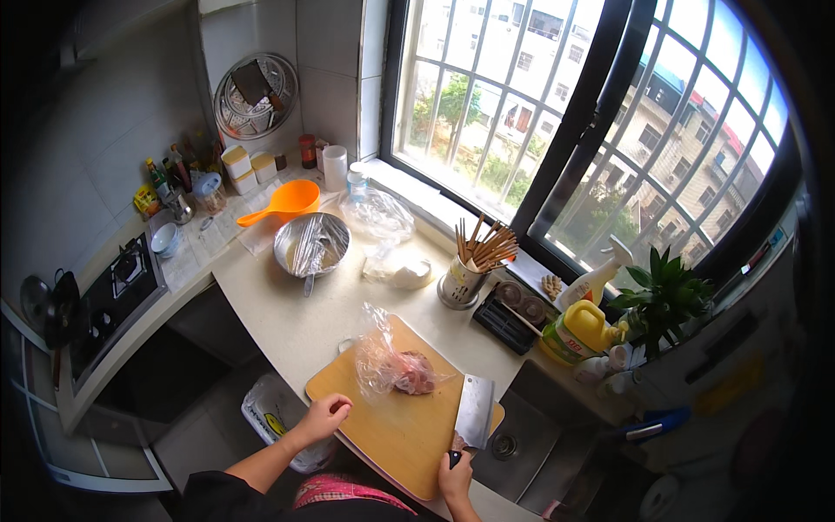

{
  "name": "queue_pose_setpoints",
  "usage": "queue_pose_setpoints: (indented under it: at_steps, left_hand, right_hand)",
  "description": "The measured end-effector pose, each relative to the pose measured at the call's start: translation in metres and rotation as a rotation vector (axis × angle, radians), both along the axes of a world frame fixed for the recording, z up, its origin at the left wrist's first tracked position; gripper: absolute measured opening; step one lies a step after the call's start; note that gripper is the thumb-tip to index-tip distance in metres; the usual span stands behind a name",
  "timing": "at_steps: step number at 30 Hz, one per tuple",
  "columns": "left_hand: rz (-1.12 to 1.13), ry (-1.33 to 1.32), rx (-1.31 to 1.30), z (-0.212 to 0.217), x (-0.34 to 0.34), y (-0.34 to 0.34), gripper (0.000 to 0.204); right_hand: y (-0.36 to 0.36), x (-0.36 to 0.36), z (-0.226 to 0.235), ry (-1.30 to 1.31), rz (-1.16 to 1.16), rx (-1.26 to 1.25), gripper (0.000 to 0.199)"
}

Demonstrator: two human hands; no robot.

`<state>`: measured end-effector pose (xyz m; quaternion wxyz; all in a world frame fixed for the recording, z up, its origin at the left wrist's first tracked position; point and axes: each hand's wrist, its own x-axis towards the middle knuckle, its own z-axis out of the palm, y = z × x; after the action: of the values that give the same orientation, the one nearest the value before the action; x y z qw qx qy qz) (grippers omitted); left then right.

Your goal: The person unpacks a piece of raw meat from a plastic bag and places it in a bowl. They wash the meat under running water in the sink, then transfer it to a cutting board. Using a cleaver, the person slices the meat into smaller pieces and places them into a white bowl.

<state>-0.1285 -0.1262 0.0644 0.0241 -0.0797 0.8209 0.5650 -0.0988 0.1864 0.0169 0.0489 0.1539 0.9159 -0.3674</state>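
Note:
My right hand [455, 477] is wrapped round the black handle of a cleaver [474, 411]. Its broad blade lies along the right side of the wooden cutting board [348, 376], tip pointing away from me. My left hand [323, 418] hovers by the board's left edge, fingers curled in with nothing visible in them. Raw meat [416, 372] rests on the middle of the board. Clear plastic bag [376, 352] film covers the meat's left side and hides part of it.
A steel bowl [341, 256] with plastic film over it stands behind the board, beside an orange ladle-shaped scoop [294, 198]. A chopstick holder [461, 285] is further right. The sink [522, 435] opens right of the board. A lined bin [265, 409] stands below left.

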Motion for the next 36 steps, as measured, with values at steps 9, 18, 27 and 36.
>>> queue_pose_setpoints:
  at_steps: [9, 18, 27, 36]
  left_hand:
    - [-0.296, 0.725, -0.605, 0.058, -0.116, 0.008, 0.017]
    - [-0.684, -0.1, -0.357, 0.017, -0.115, 0.038, 0.039]
    - [-0.481, -0.336, 0.688, -0.012, -0.055, 0.051, 0.037]
    - [-0.329, -0.411, 0.993, 0.069, -0.11, 0.02, 0.029]
  right_hand:
    - [-0.018, -0.02, 0.024, 0.118, 0.188, 0.347, 0.026]
    - [-0.043, -0.05, 0.033, -0.25, 0.064, -0.778, 0.031]
    - [-0.064, -0.061, 0.045, -0.195, 0.236, -0.75, 0.024]
    - [-0.054, -0.125, 0.118, -0.131, 0.086, -1.17, 0.021]
